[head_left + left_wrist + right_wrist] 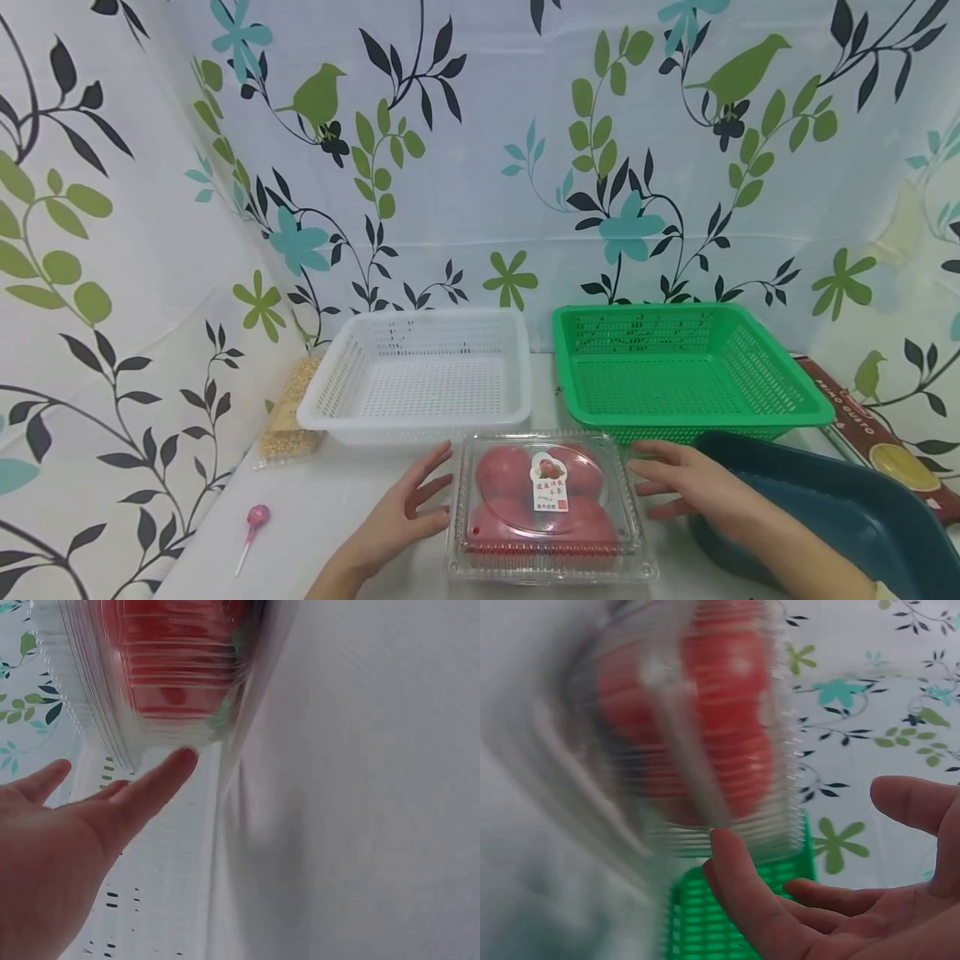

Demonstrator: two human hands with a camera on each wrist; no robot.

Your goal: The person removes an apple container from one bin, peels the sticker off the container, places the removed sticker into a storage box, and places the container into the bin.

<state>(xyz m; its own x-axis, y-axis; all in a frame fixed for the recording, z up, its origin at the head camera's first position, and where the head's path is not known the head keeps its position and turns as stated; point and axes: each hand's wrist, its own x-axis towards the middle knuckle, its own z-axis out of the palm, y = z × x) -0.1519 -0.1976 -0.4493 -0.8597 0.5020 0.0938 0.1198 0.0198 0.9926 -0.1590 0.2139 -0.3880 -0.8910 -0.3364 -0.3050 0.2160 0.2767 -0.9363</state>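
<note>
A clear plastic clamshell box of red round fruits stands at the front middle of the table, its lid down and a white label on top. My left hand is at the box's left side, fingers spread and loosely bent. In the left wrist view its fingertip comes right by the lower edge of the box. On the opposite side my right hand has its fingers extended toward the box wall. One fingertip of the right hand overlaps the box in the right wrist view.
Behind the box stand a white basket and a green basket. A dark blue tray lies at right, under my right forearm, beside a brown package. At left are a bag of kernels and a pink lollipop.
</note>
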